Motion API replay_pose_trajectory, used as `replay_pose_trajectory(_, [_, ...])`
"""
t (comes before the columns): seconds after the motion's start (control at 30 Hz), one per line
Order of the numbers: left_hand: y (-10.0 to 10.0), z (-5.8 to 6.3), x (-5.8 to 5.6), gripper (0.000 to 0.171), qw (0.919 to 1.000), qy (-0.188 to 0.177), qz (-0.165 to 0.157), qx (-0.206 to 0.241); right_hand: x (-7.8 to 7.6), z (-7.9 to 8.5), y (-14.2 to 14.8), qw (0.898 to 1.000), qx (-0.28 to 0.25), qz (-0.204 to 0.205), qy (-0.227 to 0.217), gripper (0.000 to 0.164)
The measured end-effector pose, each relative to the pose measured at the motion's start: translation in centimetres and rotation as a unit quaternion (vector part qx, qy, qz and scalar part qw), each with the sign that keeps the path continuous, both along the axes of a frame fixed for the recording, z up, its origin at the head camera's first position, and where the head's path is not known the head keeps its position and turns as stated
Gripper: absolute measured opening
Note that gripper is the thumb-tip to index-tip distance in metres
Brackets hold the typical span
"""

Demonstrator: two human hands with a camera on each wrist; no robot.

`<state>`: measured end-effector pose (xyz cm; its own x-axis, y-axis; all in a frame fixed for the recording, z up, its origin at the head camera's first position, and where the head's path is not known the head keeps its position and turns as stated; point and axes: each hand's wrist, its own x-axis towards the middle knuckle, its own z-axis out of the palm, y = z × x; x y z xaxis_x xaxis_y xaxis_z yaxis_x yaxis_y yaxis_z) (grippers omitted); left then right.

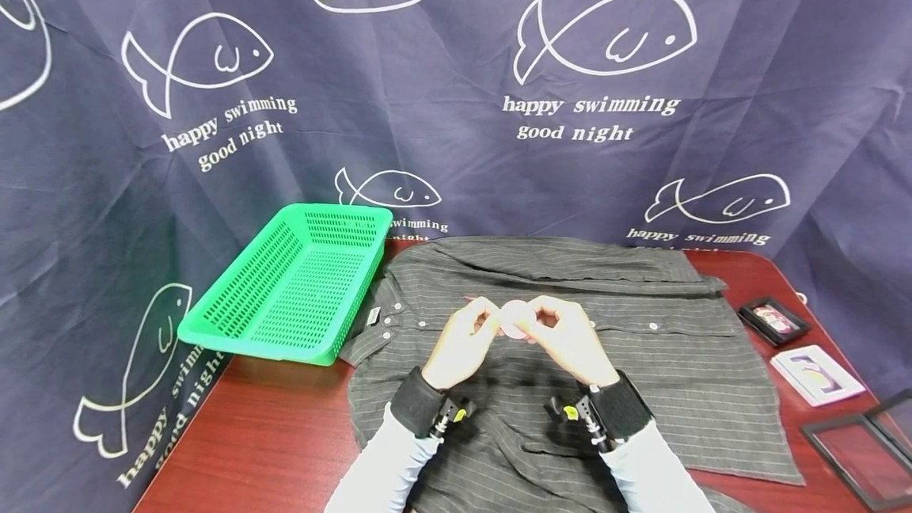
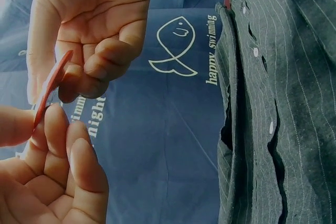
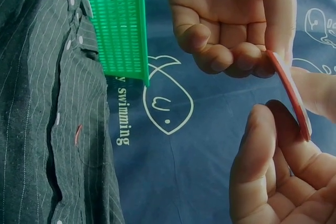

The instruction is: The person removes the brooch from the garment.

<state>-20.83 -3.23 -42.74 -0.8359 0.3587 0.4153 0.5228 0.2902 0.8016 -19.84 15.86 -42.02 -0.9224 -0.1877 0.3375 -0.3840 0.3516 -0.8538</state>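
Observation:
A thin, round disc [image 1: 516, 319], pale pink on its face, is held up between both hands above a dark grey pinstriped shirt [image 1: 684, 386]. Its red edge [image 2: 51, 90] shows nearly side-on in the left wrist view. My left hand [image 1: 466, 339] pinches one side of the disc between thumb and fingers. On the opposite side, my right hand [image 1: 570, 335] grips it the same way, its thumb lying over the face. The right wrist view shows the disc [image 3: 291, 95] spanning both hands. White buttons run along the shirt's front, and a small red sliver [image 3: 78, 135] lies on the cloth.
A green plastic basket [image 1: 342, 343] stands at the left, beside the shirt's collar. Along the right edge of the red table [image 1: 278, 434] lie a small black-framed picture [image 1: 773, 319], a stack of white cards [image 1: 818, 374] and a black frame [image 1: 858, 461]. A blue fish-print curtain [image 1: 456, 117] hangs behind.

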Motion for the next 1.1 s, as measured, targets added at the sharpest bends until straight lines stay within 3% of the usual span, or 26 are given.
replay_pose_trajectory(0.3, [0.0,0.0,0.1,0.017,0.9999,-0.005,0.001,0.009,0.2,0.4,0.2,0.999,-0.046,-0.016,-0.015,0.014])
replay_pose_trajectory(0.53, [-0.1,0.0,0.0,0.016,0.9997,-0.006,0.003,0.023,0.3,0.8,0.8,0.997,-0.076,-0.024,0.011,0.012])
replay_pose_trajectory(0.8, [-0.2,0.2,0.1,0.014,0.9996,-0.004,0.013,0.025,0.9,1.8,1.6,0.996,-0.062,-0.052,0.043,0.012])
replay_pose_trajectory(0.93, [-0.2,0.3,0.2,0.014,0.9991,-0.017,0.020,0.032,1.0,2.0,1.8,0.995,-0.030,-0.064,0.076,0.012])
replay_pose_trajectory(1.1, [-0.2,0.4,0.3,0.013,0.9985,-0.025,0.024,0.041,1.1,2.0,2.0,0.985,0.016,-0.056,0.160,0.018])
